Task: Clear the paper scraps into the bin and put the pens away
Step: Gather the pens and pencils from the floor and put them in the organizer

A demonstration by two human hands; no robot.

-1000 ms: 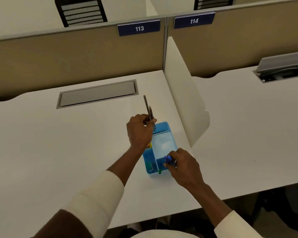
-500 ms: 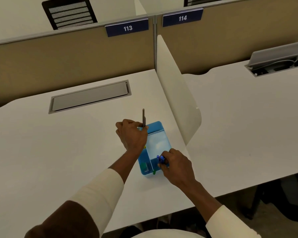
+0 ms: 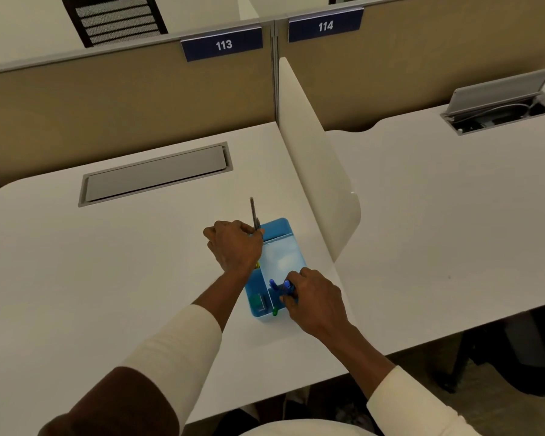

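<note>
A blue desk organiser (image 3: 282, 256) with several compartments stands on the white desk (image 3: 107, 278), close to the white divider panel. My left hand (image 3: 235, 245) is at its far left corner, shut on dark pens (image 3: 254, 214) that point up and away. My right hand (image 3: 312, 295) is at the near right compartment, closed on blue pens (image 3: 280, 286) standing in it. A small green item (image 3: 257, 301) lies in the near left compartment and a green tip (image 3: 275, 312) shows at the front wall. No paper scraps or bin are in view.
A white divider panel (image 3: 315, 158) separates this desk from the neighbouring desk (image 3: 438, 231). A closed grey cable hatch (image 3: 155, 173) sits at the back of my desk; an open one (image 3: 497, 105) with cables is on the right desk. Tan partition walls carry signs 113 and 114.
My left hand has lowered the dark pens toward the organiser's far left corner, so less of them shows above the fist. The right hand stays on the blue pens.
</note>
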